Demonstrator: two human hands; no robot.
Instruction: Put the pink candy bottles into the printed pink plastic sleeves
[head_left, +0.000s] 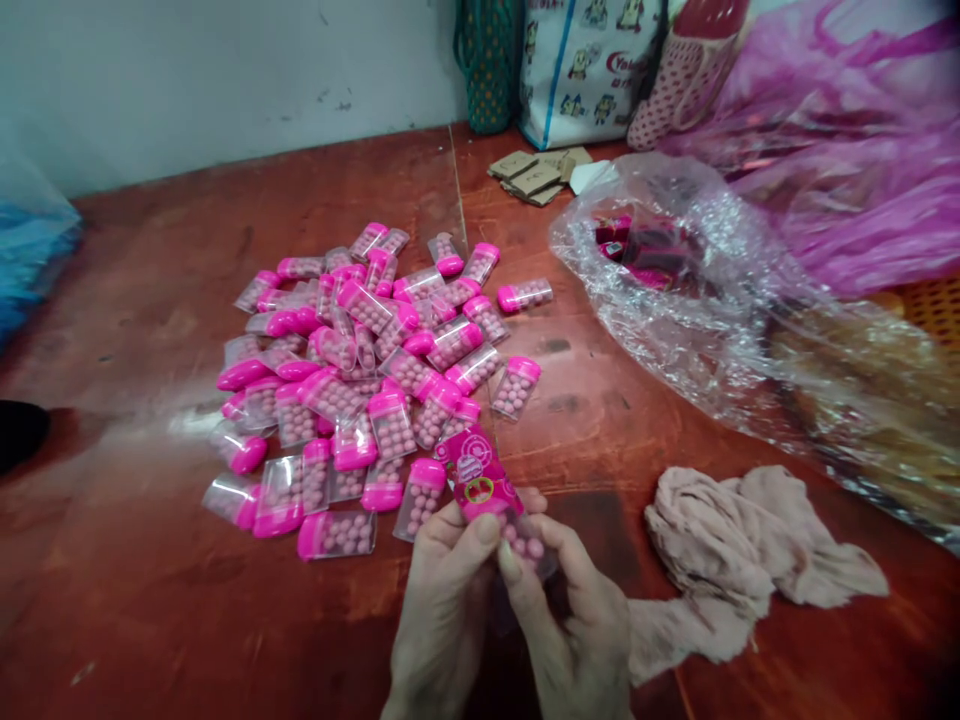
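Between my two hands is a small clear candy container (527,548) of pink balls, its upper part covered by a printed magenta wrapper sleeve (480,475). My left hand (450,580) grips it from the left, thumb pressed on the lower edge of the sleeve. From the right my right hand (566,600) pinches it, thumb over the clear part and fingers behind. The container's far side is hidden by my fingers. Just beyond my hands lies a loose pile of similar pink-capped candy containers (394,425), which show no printed sleeve.
A crumpled beige cloth (720,540) lies to the right. Behind it spreads a clear plastic bag (675,330) with dark magenta pieces inside. Cardboard pieces (536,178), a white printed bag (585,70) and a pink plastic bag (847,150) are at the back. Blue plastic (30,260) sits far left.
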